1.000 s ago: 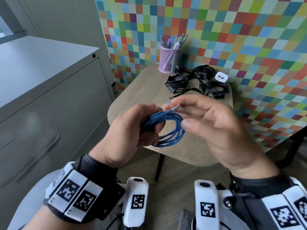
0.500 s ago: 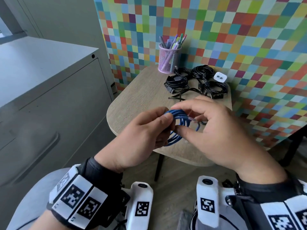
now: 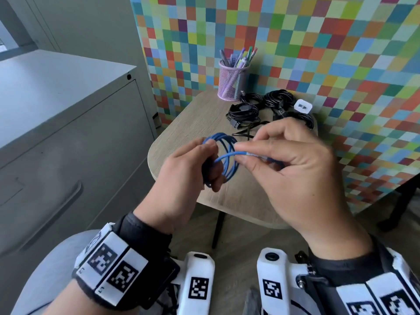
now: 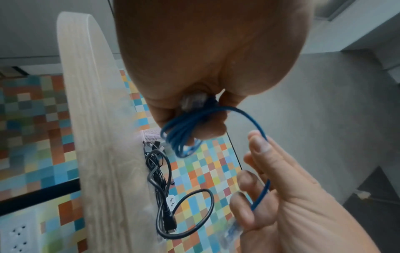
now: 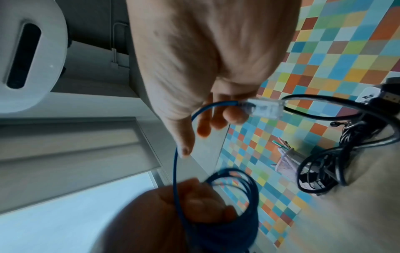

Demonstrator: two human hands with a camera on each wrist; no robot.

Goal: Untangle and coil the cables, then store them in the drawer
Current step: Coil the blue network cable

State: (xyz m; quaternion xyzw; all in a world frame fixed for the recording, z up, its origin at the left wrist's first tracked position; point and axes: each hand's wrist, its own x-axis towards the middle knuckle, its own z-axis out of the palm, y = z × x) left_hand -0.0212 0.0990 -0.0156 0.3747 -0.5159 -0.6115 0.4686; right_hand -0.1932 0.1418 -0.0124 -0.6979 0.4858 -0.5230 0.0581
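A thin blue cable [image 3: 228, 155] is wound into a small coil above the near edge of the wooden table [image 3: 181, 128]. My left hand [image 3: 195, 164] grips one side of the coil [image 4: 184, 130]. My right hand [image 3: 247, 153] pinches the cable's free end between thumb and fingers. The clear plug [image 5: 265, 107] sticks out past those fingertips. Several black cables [image 3: 268, 110] lie bundled and partly tangled at the table's far side, with a white charger [image 3: 303, 106] beside them.
A pink mesh pen cup [image 3: 233, 80] stands at the table's back left. A grey metal filing cabinet [image 3: 68, 133] with a recessed drawer handle [image 3: 54, 210] is on my left, its drawers shut. A checkered colourful wall [image 3: 318, 53] runs behind the table.
My right hand has drawn the free end through the coil and out to the right; one second ago that end stood above the coil.
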